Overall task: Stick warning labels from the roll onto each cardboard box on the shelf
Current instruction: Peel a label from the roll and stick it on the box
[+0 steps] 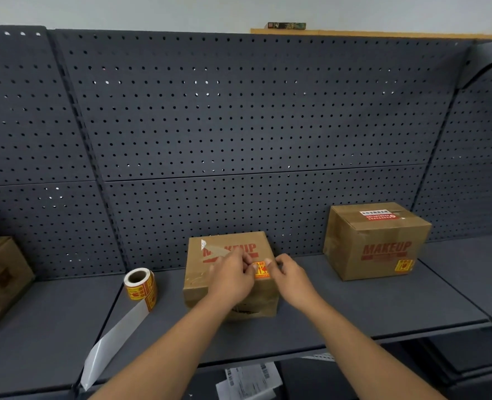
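Brown cardboard boxes point(230, 290) bear red lettering; orange-yellow label point(260, 269) with red print; dark grey shelf point(354, 307); dotted grey pegboard point(239, 111).

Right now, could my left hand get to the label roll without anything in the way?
Probably yes. The left hand is pressing a label on the middle box; the label roll stands on open shelf to that box's left, nothing between.

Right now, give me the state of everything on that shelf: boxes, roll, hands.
middle box: taped shut, on the shelf, label going on its front
warning label: on the middle box, fingers of both hands on it
right box: taped shut, already labelled at the lower front corner
label roll: upright, bare backing strip trailing off the shelf edge
left hand: pressing the label
right hand: pressing the label
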`<state>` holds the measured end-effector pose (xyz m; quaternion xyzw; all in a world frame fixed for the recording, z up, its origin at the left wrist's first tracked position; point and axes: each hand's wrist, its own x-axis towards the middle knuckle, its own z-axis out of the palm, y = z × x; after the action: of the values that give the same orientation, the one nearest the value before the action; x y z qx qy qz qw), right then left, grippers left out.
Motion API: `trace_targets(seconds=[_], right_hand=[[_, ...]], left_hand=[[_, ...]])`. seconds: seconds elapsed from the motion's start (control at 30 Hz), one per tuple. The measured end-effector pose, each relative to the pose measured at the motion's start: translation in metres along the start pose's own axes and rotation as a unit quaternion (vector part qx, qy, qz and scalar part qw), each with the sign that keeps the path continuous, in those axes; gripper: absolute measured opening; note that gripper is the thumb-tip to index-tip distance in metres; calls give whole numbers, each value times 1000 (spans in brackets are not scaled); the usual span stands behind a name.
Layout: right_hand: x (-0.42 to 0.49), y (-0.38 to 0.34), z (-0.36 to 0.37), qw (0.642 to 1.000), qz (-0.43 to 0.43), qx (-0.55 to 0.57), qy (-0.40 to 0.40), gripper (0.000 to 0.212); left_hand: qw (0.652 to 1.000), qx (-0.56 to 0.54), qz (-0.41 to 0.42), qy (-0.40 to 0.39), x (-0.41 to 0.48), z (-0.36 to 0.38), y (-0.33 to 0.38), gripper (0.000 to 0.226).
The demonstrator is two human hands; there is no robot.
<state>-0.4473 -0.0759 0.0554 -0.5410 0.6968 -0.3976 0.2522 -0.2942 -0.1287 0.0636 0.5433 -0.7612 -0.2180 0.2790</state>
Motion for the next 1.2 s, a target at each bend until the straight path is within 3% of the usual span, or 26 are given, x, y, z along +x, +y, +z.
trace_targets(seconds=[0.2,0.4,0.53,0.77,1.0,1.07,1.2], right_hand=[[8,-4,7,996,63,69,8,26],[19,-12,10,995,90,19,37,23],[15,-8,15,997,60,-34,47,40],[17,-6,17,998,44,6,35,31],[16,-3,14,997,48,21,48,35],[13,-4,14,998,41,4,41,40],[10,0,17,999,23,3,45,38]], left_hand=[[999,36,-12,-2,5,-2,6,8],[992,118,-6,47,7,1,17,28],[985,155,19,78,4,2,16,24],[986,143,35,75,4,3,13,21],[995,100,25,4,4,-8,11,40],[992,121,36,-9,1,-11,12,49],[986,149,68,13,-4,-5,12,45]])
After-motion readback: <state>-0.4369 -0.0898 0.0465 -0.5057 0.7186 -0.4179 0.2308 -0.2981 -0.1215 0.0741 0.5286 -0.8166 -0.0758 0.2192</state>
